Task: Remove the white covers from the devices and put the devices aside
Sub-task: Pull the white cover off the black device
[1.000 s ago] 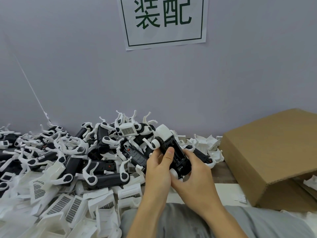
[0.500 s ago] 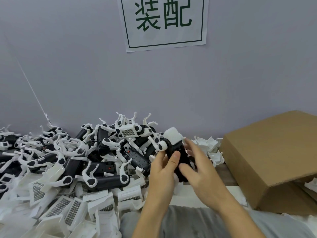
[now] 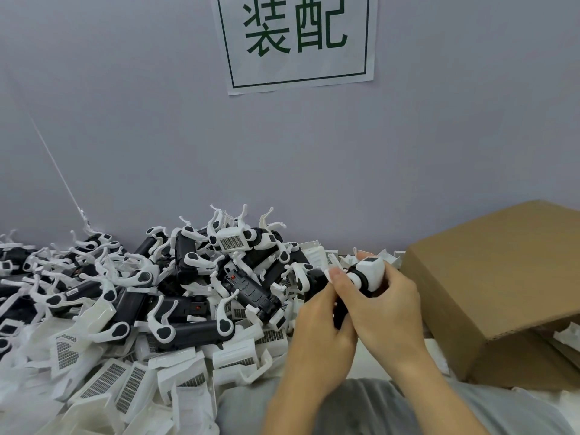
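Just left of the cardboard box (image 3: 502,277), I am gripping one black device (image 3: 340,312) in both hands: my left hand (image 3: 320,334) curling round its dark body, my right hand (image 3: 386,312) wrapping the white cover (image 3: 372,271) at its top end. Best, I judge, to brace the body and pull the cover straight off. The box is lying on its side, white scraps showing in its opening; the rest is hidden.

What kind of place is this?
Probably a factory assembly bench: a big heap of identical black devices, loose white covers, a cardboard box, and a printed wall sign.
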The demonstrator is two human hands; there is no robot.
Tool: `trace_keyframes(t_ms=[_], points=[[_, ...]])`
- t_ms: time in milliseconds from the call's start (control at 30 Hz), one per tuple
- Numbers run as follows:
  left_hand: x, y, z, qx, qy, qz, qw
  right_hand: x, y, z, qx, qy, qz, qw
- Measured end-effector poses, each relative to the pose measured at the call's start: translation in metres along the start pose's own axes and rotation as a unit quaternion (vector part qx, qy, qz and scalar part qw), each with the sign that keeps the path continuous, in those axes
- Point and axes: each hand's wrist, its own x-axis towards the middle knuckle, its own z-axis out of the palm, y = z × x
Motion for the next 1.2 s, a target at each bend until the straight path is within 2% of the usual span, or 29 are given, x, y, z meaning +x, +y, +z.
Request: trace_keyframes(t_ms=[200,300,400,467,633,800,900,967,1033,1100,1200], points=[[-0.001,0.006,0.0,-0.011,0.005,-0.004,1.0,0.002,-0.002,-0.002,0.054,-0.021,0.024,0.998],[0.0,0.006,-0.001,-0.042,0.024,-0.013,0.999,0.002,-0.008,-0.002,0.079,-0.066,0.02,0.995],[0.001,0.01,-0.002,-0.095,0.077,-0.039,0.992,0.002,-0.014,-0.003,0.061,-0.149,-0.004,0.987],[0.004,0.015,-0.004,-0.189,0.096,-0.078,0.974,0.0,-0.016,-0.002,0.057,-0.16,0.005,0.985],[0.014,0.021,-0.016,-0.337,0.183,-0.19,0.904,0.005,-0.02,-0.008,0.064,-0.081,0.018,0.995],[0.015,0.024,-0.021,-0.444,0.193,-0.242,0.841,0.007,-0.013,-0.01,0.017,-0.106,0.041,0.993],[0.014,0.026,-0.026,-0.507,0.192,-0.272,0.795,0.007,-0.011,-0.01,0.031,-0.109,0.068,0.991],[0.013,0.027,-0.031,-0.54,0.186,-0.274,0.774,0.006,-0.01,-0.013,0.068,-0.144,0.074,0.984],[0.014,0.03,-0.033,-0.571,0.173,-0.254,0.761,0.004,-0.012,-0.013,0.106,-0.206,0.054,0.971],[0.015,0.03,-0.032,-0.569,0.163,-0.244,0.768,0.001,-0.014,-0.011,0.121,-0.257,0.035,0.958],[0.014,0.03,-0.03,-0.554,0.168,-0.249,0.776,-0.002,-0.014,-0.008,0.089,-0.286,0.034,0.953]])
